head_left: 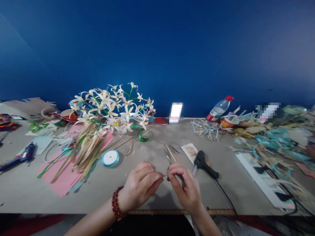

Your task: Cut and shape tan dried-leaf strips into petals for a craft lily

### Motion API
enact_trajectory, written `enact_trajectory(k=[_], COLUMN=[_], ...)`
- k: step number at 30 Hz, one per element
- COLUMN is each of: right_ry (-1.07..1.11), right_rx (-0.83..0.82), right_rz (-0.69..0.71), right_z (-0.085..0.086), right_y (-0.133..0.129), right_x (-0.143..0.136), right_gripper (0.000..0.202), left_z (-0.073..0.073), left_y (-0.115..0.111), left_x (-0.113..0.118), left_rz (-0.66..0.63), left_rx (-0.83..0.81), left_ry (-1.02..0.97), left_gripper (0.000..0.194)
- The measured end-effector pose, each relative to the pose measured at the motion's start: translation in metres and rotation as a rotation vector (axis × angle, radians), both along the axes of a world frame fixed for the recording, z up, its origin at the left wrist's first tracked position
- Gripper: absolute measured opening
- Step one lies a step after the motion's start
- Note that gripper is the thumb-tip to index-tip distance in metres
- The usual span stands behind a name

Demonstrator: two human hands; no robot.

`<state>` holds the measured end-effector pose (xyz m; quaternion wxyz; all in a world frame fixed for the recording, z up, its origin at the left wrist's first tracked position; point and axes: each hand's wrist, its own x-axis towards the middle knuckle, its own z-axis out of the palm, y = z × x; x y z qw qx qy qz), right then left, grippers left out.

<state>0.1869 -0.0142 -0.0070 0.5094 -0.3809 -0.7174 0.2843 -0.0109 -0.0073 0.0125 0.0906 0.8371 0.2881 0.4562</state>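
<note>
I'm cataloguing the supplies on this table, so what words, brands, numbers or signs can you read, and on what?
No text can be read here.
Bottle label: red and white, too blurred to read.
White packet near the black glue gun: brown markings, too blurred.
Orange-red cup at right: any lettering is too small.

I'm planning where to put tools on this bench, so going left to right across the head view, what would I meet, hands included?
Blue glue gun → ribbon spool → left hand → thin greenish piece → right hand → black glue gun → white power strip.
</note>
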Motion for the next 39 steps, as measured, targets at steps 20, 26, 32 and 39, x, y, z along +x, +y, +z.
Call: enact_trajectory(k=[20,26,32,39], right_ry=[0.051,0.032,0.033,0.059], right_rx=[-0.044,-0.019,-0.002,0.025], right_rz=[-0.027,-0.032,-0.011,0.042], right_z=[-0.003,-0.003,0.000,0.005], right_y=[-0.001,-0.001,-0.003,-0.006], right_x=[0.001,0.002,0.000,-0.001], right_gripper=[0.010,0.010,0.011,0.016], left_z=[-0.004,-0.007,-0.001,0.001], left_y=[0.001,0.000,-0.003,-0.003], left_x=[0.018,0.023,0.026,0.024], left_rz=[0.009,0.026,0.066,0.110], left_rx=[-0.149,-0.160,-0.084,0.102], left_ry=[-0.176,-0.219,-0.231,-0.177], left_gripper=[0.013,0.013,0.015,0.012])
